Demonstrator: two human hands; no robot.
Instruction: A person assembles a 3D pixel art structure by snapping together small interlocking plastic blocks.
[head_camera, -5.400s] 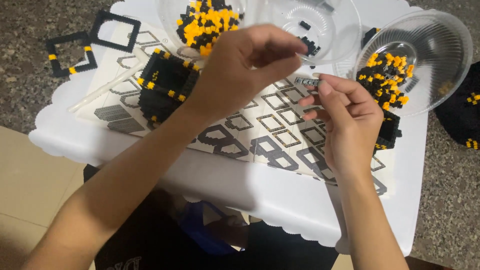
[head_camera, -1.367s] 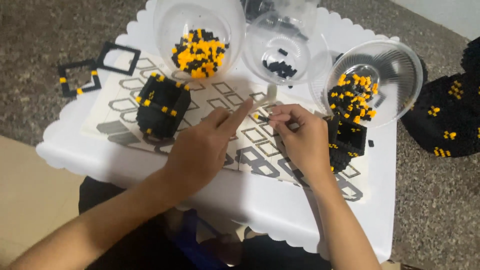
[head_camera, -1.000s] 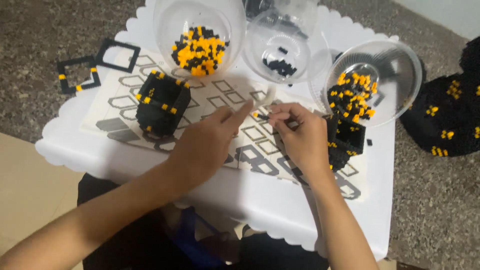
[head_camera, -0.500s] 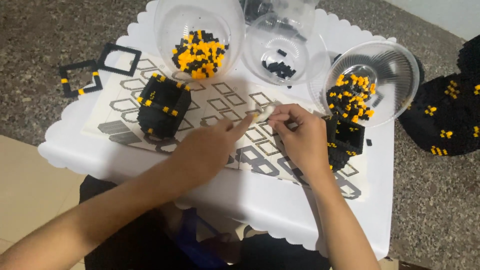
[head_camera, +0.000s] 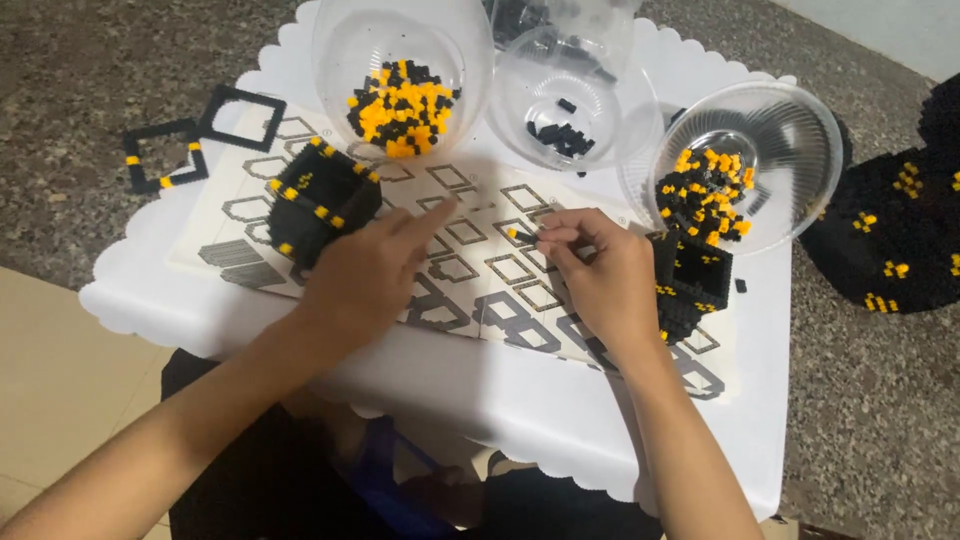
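Note:
My right hand (head_camera: 600, 275) pinches a short strip of small black and yellow bricks (head_camera: 520, 235) above the printed instruction sheet (head_camera: 470, 260). My left hand (head_camera: 370, 270) rests on the sheet beside it, index finger stretched toward the strip, holding nothing that I can see. A black brick box with yellow dots (head_camera: 322, 200) stands left of my left hand. A second black box (head_camera: 695, 280) sits just right of my right hand, partly hidden by it.
Three clear plastic bowls stand at the back of the white scalloped table (head_camera: 530, 400): one with yellow and black bricks (head_camera: 402, 100), one with a few black bricks (head_camera: 565, 125), one tilted with mixed bricks (head_camera: 735, 170). Black square frames (head_camera: 200, 140) lie far left. A large black build (head_camera: 890, 230) sits off the table, right.
My left hand has let go of the strip and pulled back to the left. My right hand keeps the strip in about the same place.

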